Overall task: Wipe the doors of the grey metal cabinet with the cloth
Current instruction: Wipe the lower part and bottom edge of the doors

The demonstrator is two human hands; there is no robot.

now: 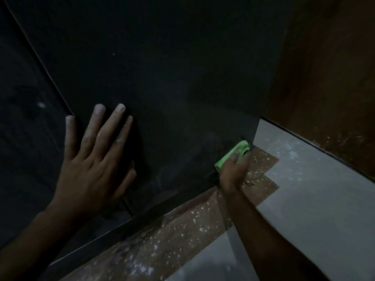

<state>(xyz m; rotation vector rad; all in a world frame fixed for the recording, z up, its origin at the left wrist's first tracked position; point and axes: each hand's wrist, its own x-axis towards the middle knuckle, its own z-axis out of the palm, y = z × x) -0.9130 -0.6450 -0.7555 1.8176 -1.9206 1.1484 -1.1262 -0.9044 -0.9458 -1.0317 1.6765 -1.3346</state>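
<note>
The dark grey metal cabinet door (162,78) fills most of the view, dimly lit. My left hand (95,157) lies flat on the door near its left seam, fingers spread, holding nothing. My right hand (233,171) presses a bright green cloth (233,153) against the door's bottom right corner, just above the floor. A second door panel (24,128) lies left of the seam.
The floor below has pale grey tiles (314,199) and a brown speckled strip (172,230) along the cabinet's base. A brown wooden surface (328,78) stands to the right of the cabinet, close to its corner.
</note>
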